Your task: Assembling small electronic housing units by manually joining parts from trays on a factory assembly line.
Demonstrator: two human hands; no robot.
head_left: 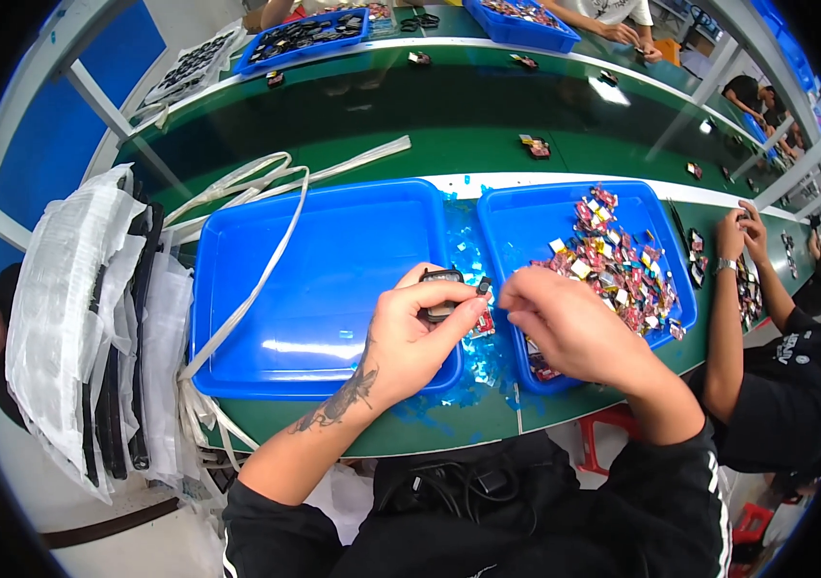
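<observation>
My left hand [409, 339] is closed around a small black plastic housing [439, 279], held up between the two blue trays. A little black piece [483, 286] sticks out by its thumb tip, and a reddish part with a shiny surface shows just below the thumb. Close by on the right, my right hand [569, 328] has its fingers curled together over the near left part of the right blue tray [516, 207]. What those fingers hold, if anything, is hidden. Many small reddish, yellow and silver electronic parts [613, 265] are heaped in that tray.
The left blue tray [304, 279] has a white strap [271, 265] across it. Bits of blue film [473, 361] litter the green table between trays. Stacked white-wrapped trays [73, 318] stand at left. Beyond runs a green belt [410, 106] with scattered parts. A co-worker's hands [743, 231] work at right.
</observation>
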